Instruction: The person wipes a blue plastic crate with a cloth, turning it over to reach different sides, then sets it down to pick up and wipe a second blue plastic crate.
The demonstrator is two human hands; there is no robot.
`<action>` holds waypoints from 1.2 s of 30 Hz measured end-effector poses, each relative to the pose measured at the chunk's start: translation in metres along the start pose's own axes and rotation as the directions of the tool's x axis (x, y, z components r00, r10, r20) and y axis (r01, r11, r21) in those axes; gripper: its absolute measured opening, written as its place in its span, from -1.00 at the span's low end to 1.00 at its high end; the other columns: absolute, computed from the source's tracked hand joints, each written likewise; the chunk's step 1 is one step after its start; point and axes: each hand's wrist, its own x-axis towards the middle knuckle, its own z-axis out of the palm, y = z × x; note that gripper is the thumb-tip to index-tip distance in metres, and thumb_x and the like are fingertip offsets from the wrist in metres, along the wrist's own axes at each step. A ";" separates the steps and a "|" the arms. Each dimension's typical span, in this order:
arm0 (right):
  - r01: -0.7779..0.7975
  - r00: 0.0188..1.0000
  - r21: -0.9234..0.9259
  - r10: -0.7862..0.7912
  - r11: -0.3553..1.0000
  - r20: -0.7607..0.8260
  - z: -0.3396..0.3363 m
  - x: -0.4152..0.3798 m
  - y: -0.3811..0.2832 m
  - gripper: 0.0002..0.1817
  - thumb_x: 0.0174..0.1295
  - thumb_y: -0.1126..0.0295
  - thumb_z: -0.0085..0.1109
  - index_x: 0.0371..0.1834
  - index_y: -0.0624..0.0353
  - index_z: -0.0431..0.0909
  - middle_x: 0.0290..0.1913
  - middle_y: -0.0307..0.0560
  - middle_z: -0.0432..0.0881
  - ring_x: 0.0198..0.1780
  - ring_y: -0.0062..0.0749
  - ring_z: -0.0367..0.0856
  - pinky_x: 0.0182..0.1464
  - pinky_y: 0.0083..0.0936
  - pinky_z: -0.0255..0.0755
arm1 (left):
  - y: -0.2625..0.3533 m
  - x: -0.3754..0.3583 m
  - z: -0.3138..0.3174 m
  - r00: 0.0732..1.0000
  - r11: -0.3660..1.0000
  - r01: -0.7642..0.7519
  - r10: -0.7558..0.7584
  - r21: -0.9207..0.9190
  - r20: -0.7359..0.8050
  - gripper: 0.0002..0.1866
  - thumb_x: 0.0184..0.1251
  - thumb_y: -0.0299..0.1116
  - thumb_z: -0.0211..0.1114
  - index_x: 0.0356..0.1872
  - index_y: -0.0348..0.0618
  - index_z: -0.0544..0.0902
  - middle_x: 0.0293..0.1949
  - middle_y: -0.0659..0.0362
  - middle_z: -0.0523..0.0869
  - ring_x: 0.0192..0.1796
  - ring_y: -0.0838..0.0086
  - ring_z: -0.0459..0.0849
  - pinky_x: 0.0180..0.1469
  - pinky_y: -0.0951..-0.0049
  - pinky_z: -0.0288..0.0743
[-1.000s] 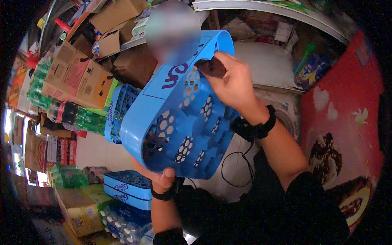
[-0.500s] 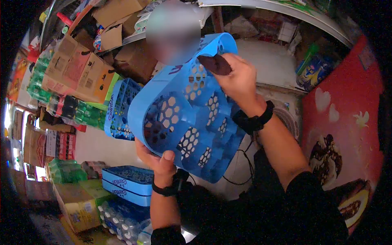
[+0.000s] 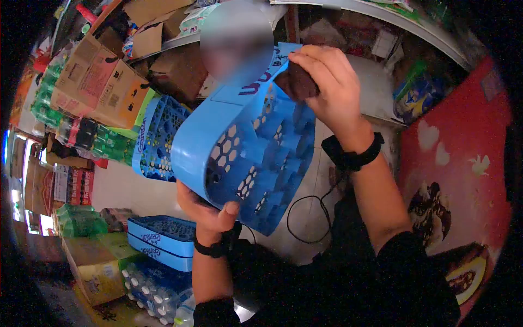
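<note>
Tilted up in front of me is a blue plastic crate (image 3: pixel 190 139) with honeycomb holes in its base and dark lettering on its side. My left hand (image 3: pixel 210 210) grips its lower left end, thumb on the near side and the other fingers partly hidden beneath. At the upper right end, my right hand (image 3: pixel 335 82) pinches a dark brown cloth (image 3: pixel 297 82) against the crate's rim. Both wrists wear black bands.
Another blue crate (image 3: pixel 158 136) stands behind on the left, and stacked blue crates (image 3: pixel 163 250) sit lower left beside bottle packs (image 3: pixel 150 291). Cardboard boxes (image 3: pixel 101 82) fill the upper left. A black cable (image 3: pixel 313 199) loops on the floor; a red panel (image 3: pixel 452 136) stands right.
The crate has turned so its long side wall faces me more. My right hand, with the cloth, has shifted slightly along the top rim; my left hand keeps its grip.
</note>
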 end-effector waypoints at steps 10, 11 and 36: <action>0.184 0.979 0.062 -0.178 0.981 -0.095 -0.011 0.016 -0.035 -0.55 -0.05 0.44 0.44 0.00 0.22 0.71 -0.03 0.02 0.75 -0.07 -0.09 0.73 0.01 -0.27 0.64 | -0.005 0.008 0.010 0.990 0.992 -0.125 0.123 -0.024 -0.062 0.07 -0.09 0.16 0.63 0.30 -0.48 0.40 0.17 -0.07 0.59 0.19 0.25 0.61 0.26 0.28 0.48; 0.109 0.986 0.130 -0.091 0.985 -0.140 -0.010 0.017 -0.039 -0.57 -0.03 0.46 0.47 0.00 0.22 0.71 -0.03 0.02 0.75 -0.06 -0.09 0.73 0.03 -0.27 0.64 | -0.005 0.008 0.005 0.991 0.994 -0.105 0.102 -0.034 -0.081 0.07 -0.08 0.17 0.63 0.31 -0.47 0.39 0.18 -0.06 0.58 0.20 0.25 0.60 0.27 0.27 0.48; -0.754 0.578 0.656 0.463 -0.011 0.672 0.022 -0.001 -0.078 -0.70 0.33 0.41 0.12 0.08 0.28 0.58 -0.03 -0.05 0.74 0.02 -0.24 0.69 0.17 -0.35 0.51 | -0.015 0.015 -0.011 0.966 0.988 -0.057 0.018 -0.144 -0.259 0.05 -0.07 0.11 0.68 0.37 -0.32 0.39 0.26 -0.01 0.56 0.27 0.18 0.61 0.34 0.12 0.50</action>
